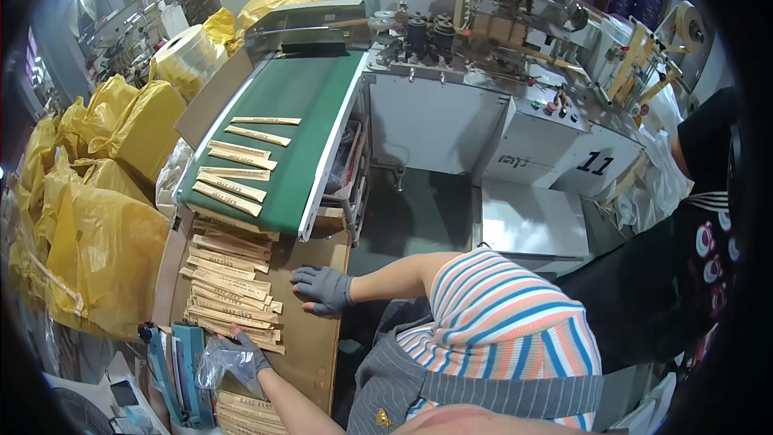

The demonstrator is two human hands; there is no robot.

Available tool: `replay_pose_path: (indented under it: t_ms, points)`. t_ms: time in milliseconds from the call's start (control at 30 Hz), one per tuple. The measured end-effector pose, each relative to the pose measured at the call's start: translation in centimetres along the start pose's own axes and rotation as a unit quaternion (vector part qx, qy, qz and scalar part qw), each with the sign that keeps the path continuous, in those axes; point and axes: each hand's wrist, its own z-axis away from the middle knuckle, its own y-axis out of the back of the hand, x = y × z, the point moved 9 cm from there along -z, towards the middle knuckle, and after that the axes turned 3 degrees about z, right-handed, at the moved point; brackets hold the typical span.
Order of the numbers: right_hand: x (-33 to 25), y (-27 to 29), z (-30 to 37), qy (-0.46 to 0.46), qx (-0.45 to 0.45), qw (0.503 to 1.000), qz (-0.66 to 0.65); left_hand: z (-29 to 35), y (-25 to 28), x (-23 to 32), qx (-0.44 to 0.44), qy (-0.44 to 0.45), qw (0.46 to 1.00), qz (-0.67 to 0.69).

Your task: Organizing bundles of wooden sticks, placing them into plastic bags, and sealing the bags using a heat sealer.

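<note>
My left hand (244, 357), in a grey fingerless glove, holds a crumpled clear plastic bag (219, 364) at the near end of a row of slim tan paper packets (229, 282). Its fingertips reach the lowest packets of that row. My right hand (322, 288), gloved the same way, rests palm down with fingers stretched out on the brown tabletop (310, 346), just right of the row, and holds nothing. More of the slim packets (245, 415) lie side by side below my left hand. Several others (233, 193) lie spaced out on the green conveyor belt (302, 97) above the table.
A blue tabletop device (192, 374) stands left of my left hand. Yellow plastic-wrapped bundles (105, 250) pile up at the left. Behind are a white machine cabinet (435, 125) and a control box with buttons (551, 117). Another person in black clothes (644, 274) is at the right.
</note>
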Motion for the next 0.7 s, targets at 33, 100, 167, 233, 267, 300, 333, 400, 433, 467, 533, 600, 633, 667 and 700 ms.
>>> replay_pose_path:
  t_ms: [33, 100, 167, 233, 267, 300, 333, 400, 433, 467, 533, 600, 633, 667, 700]
  points:
    - [0.0, -0.1, 0.0, -0.003, -0.001, 1.0, -0.003, 0.1, 0.2, -0.1, -0.001, 0.002, 1.0, -0.006]
    - [0.0, -0.2, 0.0, -0.006, -0.003, 1.0, -0.008, 0.0, -0.2, -1.1, 0.009, 0.006, 0.999, -0.031]
    - [0.2, 0.0, 0.1, 0.0, 0.002, 1.0, -0.005, 0.0, 0.1, -0.6, 0.047, -0.011, 0.999, -0.019]
    - [0.2, -0.1, 0.1, 0.0, 0.001, 1.0, -0.007, 0.0, -0.1, -1.0, 0.05, -0.012, 0.999, -0.008]
    - [0.1, -0.2, 0.0, 0.001, 0.0, 1.0, -0.008, 0.0, -0.1, -1.2, 0.054, -0.013, 0.998, 0.005]
    - [-0.1, -0.2, -0.2, 0.005, -0.002, 1.0, -0.009, 0.0, 0.0, -1.5, 0.058, -0.014, 0.998, 0.017]
    - [0.1, -0.2, -0.1, 0.005, 0.0, 1.0, -0.006, 0.1, 0.3, -0.9, 0.056, -0.015, 0.998, 0.016]
    - [0.5, 0.0, 0.1, 0.004, 0.002, 1.0, -0.004, 0.4, 0.6, 0.2, 0.035, 0.003, 0.999, -0.028]
    - [0.4, 0.0, 0.0, 0.004, 0.001, 1.0, -0.008, 0.5, 0.6, 0.3, 0.035, 0.004, 0.999, -0.03]
    - [0.3, 0.1, 0.0, 0.004, 0.0, 1.0, -0.011, 0.5, 0.7, 0.5, 0.044, -0.004, 0.999, -0.013]
    - [0.2, 0.1, -0.1, 0.005, 0.002, 1.0, -0.018, 0.6, 0.8, 0.2, 0.053, -0.01, 0.999, 0.001]
    - [-0.1, 0.1, -0.3, 0.007, 0.004, 1.0, -0.025, 0.1, 0.8, -0.1, 0.075, -0.045, 0.996, 0.007]
    - [0.0, 0.2, -0.3, 0.001, 0.001, 1.0, -0.028, 0.1, 0.8, -0.2, 0.073, -0.043, 0.996, 0.005]
    - [0.2, 0.2, -0.3, -0.006, -0.002, 1.0, -0.03, 0.1, 0.9, 0.0, 0.075, -0.054, 0.996, -0.004]
    - [0.3, 0.2, -0.2, -0.007, -0.003, 0.999, -0.031, 0.0, 0.9, 0.4, 0.076, -0.065, 0.995, -0.012]
